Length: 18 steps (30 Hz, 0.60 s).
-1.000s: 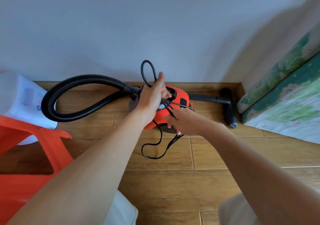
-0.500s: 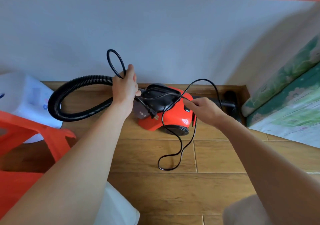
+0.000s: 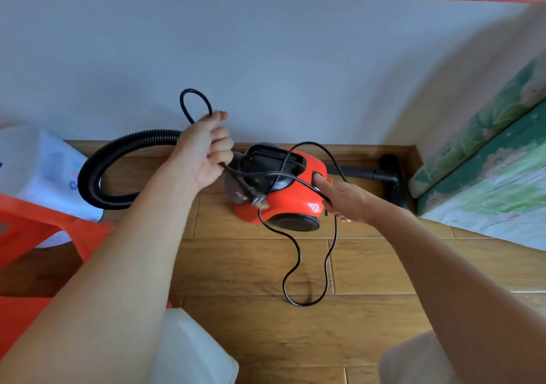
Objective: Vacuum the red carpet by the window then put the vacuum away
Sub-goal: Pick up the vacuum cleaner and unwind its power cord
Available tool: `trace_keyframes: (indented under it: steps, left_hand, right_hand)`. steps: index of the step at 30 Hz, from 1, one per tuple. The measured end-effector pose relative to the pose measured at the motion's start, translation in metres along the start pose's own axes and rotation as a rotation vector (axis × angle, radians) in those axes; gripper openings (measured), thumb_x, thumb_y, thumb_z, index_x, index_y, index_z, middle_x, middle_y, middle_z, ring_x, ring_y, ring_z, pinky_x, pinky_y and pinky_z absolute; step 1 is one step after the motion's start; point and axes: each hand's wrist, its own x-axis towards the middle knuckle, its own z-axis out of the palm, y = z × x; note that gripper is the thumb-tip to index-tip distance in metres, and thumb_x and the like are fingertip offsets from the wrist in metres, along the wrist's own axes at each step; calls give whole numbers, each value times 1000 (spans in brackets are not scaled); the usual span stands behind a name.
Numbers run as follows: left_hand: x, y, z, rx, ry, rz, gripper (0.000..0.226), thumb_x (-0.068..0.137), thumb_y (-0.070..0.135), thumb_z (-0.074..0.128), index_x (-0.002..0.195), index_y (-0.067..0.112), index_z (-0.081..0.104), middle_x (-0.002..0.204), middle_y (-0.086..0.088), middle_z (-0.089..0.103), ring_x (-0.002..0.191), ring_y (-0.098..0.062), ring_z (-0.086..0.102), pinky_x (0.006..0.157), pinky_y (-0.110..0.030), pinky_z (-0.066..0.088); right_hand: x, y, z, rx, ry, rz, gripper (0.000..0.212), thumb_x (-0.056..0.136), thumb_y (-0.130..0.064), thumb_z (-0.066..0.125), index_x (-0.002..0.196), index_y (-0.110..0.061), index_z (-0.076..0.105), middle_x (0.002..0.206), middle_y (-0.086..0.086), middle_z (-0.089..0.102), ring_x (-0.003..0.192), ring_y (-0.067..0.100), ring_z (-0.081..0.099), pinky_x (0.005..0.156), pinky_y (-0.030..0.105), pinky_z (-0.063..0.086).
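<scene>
Head view: gripping cord (image 3: 304, 305) loops in left hand (image 3: 204, 153), pinching cord in right hand (image 3: 342, 200); could snag slack below right hand on vacuum (image 3: 295, 203).

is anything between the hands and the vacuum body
Only the cord. It runs from the left hand across the top of the vacuum into the right hand, its plug hanging over the front. Nothing else visible.
</scene>
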Motion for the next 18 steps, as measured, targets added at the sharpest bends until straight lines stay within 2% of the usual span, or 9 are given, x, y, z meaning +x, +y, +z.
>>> trace_keyframes:
  steps: [3,4,6,8,10,12,14,16,18]
  left_hand:
    - [-4,-4,-11,297,-94,-126,23,105,33,45,93,19,58,53,9,27,37,-3,17,32,-17,9]
    - [-7,-8,-8,395,-147,-158,24,103,38,49,96,18,60,55,8,30,38,-2,17,32,-16,9]
    - [-14,-19,4,595,-249,-167,37,95,48,59,105,14,65,66,3,41,44,-4,18,35,-16,10]
    - [-22,-30,19,778,-369,-147,47,81,58,67,106,18,71,85,-6,50,53,-8,17,40,-21,10]
    - [-30,-41,29,918,-530,-164,40,74,63,73,99,32,74,96,-6,51,61,-17,13,46,-27,8]
    - [-34,-50,35,1040,-611,-184,29,76,56,79,92,32,74,83,-5,51,64,-21,14,51,-32,9]
    - [-39,-59,41,1163,-665,-178,10,86,36,78,80,28,74,66,5,57,57,-15,27,54,-31,16]
    - [-42,-63,46,1253,-704,-158,19,93,28,70,74,30,73,66,8,66,56,-6,46,56,-22,33]
    - [-42,-60,43,1290,-661,-107,24,97,34,63,77,27,73,60,4,60,59,-7,56,64,-23,45]
  right_hand:
    - [-4,-2,-9,-114,79,36,51,109,-46,27,93,-19,67,95,24,66,92,40,65,78,42,52]
    - [-5,-8,-11,-120,150,8,50,109,-43,29,87,-18,65,93,26,66,91,41,65,79,46,53]
    - [-5,-22,-12,-99,301,-77,52,108,-42,33,63,-18,47,72,19,59,71,38,59,64,44,49]
    - [-2,-31,-9,-125,446,-144,55,106,-45,35,62,-12,44,61,10,54,58,29,49,52,36,36]
    - [0,-34,-5,-147,539,-194,53,105,-43,38,65,-10,46,59,8,54,55,25,46,50,34,31]
    - [-1,-37,-2,-79,580,-254,46,104,-38,44,64,-16,46,58,4,54,54,24,45,51,35,33]
    - [-2,-41,-1,9,596,-382,41,101,-36,54,63,-24,45,56,-5,51,54,22,47,53,36,39]
    - [1,-40,0,25,608,-494,43,100,-41,58,65,-18,50,54,-5,50,52,21,46,52,35,41]
    - [5,-32,-4,-30,633,-556,53,100,-50,54,62,-12,52,52,-2,49,52,21,44,53,37,41]
